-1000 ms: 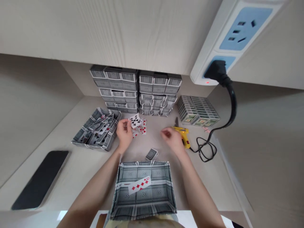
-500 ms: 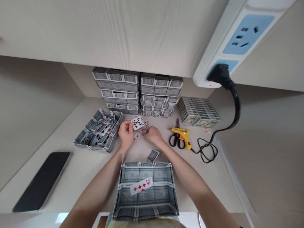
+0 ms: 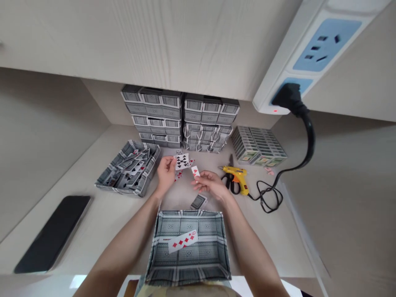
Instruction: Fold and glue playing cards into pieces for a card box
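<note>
Between the thumb and fingers of my left hand (image 3: 166, 173) is a black-suited club playing card (image 3: 182, 161), face up. My right hand (image 3: 212, 184) pinches a red heart card (image 3: 195, 171) that looks narrow, perhaps folded or cut. Under and behind the held cards lie more loose red cards (image 3: 178, 176), partly hidden. A face-down card (image 3: 198, 201) rests on the table just beyond the near box. That open box (image 3: 188, 225), built from playing cards, stands between my forearms with a six of diamonds (image 3: 183, 241) inside.
At left, a card-built tray (image 3: 119, 190) holds many loose cards; a black phone (image 3: 52, 235) lies nearer. Card-built boxes (image 3: 157, 111) are stacked behind. To the right are a yellow glue gun (image 3: 241, 177), black-handled scissors (image 3: 231, 183), card packs (image 3: 260, 144) and a plugged-in cable (image 3: 309, 144).
My right hand has drawn back toward me and to the right, lifting the heart card from the loose cards. The club card in my left hand has turned and dropped slightly.
</note>
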`<action>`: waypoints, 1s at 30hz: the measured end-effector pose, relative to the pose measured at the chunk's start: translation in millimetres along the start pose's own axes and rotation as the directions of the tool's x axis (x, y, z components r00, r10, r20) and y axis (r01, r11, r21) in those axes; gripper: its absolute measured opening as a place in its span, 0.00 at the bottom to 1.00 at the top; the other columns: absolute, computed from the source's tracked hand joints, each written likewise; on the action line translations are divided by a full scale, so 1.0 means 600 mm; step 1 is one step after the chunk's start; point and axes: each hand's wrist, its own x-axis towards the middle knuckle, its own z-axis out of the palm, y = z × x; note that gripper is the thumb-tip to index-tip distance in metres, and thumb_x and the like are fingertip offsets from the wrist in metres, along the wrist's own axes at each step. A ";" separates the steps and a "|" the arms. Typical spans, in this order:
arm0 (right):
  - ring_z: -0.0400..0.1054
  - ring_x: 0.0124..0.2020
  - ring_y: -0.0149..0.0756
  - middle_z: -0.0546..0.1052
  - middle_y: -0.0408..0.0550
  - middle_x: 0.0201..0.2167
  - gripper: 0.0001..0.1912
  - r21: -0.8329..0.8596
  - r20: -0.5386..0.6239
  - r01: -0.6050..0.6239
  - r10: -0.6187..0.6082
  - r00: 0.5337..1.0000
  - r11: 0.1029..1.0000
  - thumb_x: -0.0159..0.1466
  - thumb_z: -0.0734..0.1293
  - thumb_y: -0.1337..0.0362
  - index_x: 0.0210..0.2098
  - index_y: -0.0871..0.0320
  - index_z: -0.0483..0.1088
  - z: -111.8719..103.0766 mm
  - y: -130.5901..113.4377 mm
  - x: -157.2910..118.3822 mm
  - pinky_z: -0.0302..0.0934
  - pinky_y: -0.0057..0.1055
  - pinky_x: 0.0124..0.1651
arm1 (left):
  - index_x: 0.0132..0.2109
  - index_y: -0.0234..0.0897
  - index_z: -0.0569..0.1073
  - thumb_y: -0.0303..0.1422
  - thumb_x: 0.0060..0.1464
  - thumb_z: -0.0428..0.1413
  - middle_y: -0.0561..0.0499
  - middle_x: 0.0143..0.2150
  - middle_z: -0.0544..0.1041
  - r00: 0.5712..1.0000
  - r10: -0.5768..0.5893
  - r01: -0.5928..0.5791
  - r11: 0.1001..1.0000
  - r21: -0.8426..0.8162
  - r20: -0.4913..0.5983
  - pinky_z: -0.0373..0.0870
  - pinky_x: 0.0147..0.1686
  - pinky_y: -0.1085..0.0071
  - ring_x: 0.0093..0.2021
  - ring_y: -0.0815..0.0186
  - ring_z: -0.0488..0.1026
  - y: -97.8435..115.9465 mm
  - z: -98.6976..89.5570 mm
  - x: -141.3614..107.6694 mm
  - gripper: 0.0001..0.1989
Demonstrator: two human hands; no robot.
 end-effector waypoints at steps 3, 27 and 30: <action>0.68 0.20 0.27 0.76 0.45 0.24 0.17 0.027 -0.066 0.051 -0.049 0.997 0.998 0.46 0.72 0.56 0.28 0.61 0.67 -0.004 0.004 -0.008 0.59 0.21 0.20 | 0.35 0.36 0.66 0.37 0.50 0.53 0.54 0.27 0.70 0.995 -0.021 0.024 0.999 -0.027 0.101 0.63 0.29 0.76 0.28 0.72 0.67 0.010 0.005 -0.006 0.09; 0.61 0.17 0.24 0.69 0.40 0.19 0.12 0.221 -0.219 0.158 -0.108 0.970 0.963 0.46 0.71 0.60 0.25 0.60 0.67 -0.005 0.015 -0.010 0.55 0.22 0.17 | 0.33 0.37 0.66 0.37 0.49 0.53 0.52 0.28 0.71 0.967 -0.031 0.039 0.999 -0.028 0.251 0.63 0.28 0.74 0.30 0.69 0.68 0.031 0.016 -0.033 0.07; 0.61 0.16 0.24 0.69 0.40 0.19 0.12 0.220 -0.229 0.157 -0.106 0.968 0.963 0.46 0.72 0.61 0.24 0.60 0.67 -0.004 0.015 -0.008 0.55 0.22 0.17 | 0.33 0.37 0.66 0.37 0.49 0.53 0.52 0.28 0.70 0.963 -0.035 0.047 0.998 -0.039 0.266 0.63 0.28 0.75 0.29 0.70 0.67 0.032 0.017 -0.035 0.08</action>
